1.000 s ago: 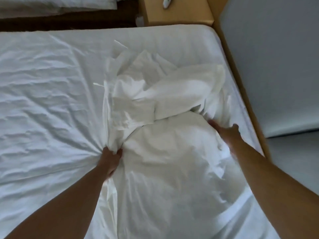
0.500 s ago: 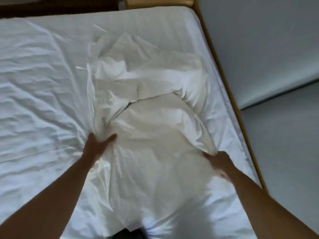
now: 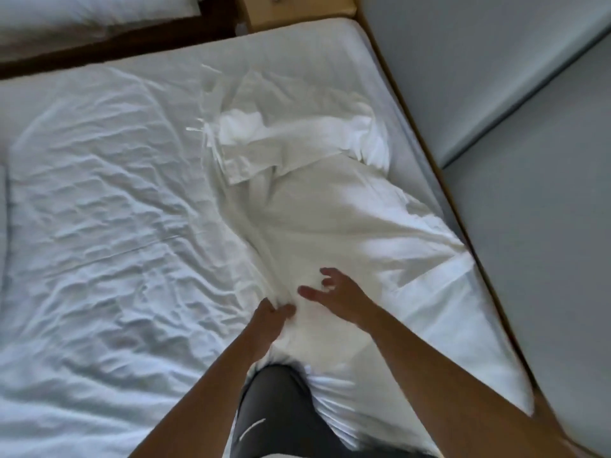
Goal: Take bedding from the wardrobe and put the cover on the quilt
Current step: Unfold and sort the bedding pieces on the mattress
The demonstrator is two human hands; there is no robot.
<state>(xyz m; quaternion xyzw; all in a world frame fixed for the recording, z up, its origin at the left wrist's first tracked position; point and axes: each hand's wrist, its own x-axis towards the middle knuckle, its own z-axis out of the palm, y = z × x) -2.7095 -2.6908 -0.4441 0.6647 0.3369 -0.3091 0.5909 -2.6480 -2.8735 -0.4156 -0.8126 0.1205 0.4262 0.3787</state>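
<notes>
Two hands meet at the near end of the heap. The left hand (image 3: 269,317) has its fingers (image 3: 287,309) curled tight round a gathered ridge of the cover (image 3: 330,219). The right hand (image 3: 340,292), just beside it at 3 o'clock, is spread with fingers (image 3: 325,272) slack over the cloth, apparently gripping nothing.

The cover lies crumpled on the right half of the bed (image 3: 99,209), running from the hands toward 12 o'clock. It is thin, cream, soft-creased cloth with a flat folded flap (image 3: 261,160). Beyond that is brighter white padding (image 3: 238,128), likely the quilt.

I judge three risks:
- A one-handed pull would rope the fabric instead of spreading it.
- The 3 o'clock side reaches the mattress edge by the wooden bed frame (image 3: 416,107) and might slide off.
- White cloth on a white wrinkled sheet makes the opening and corners hard to find.
</notes>
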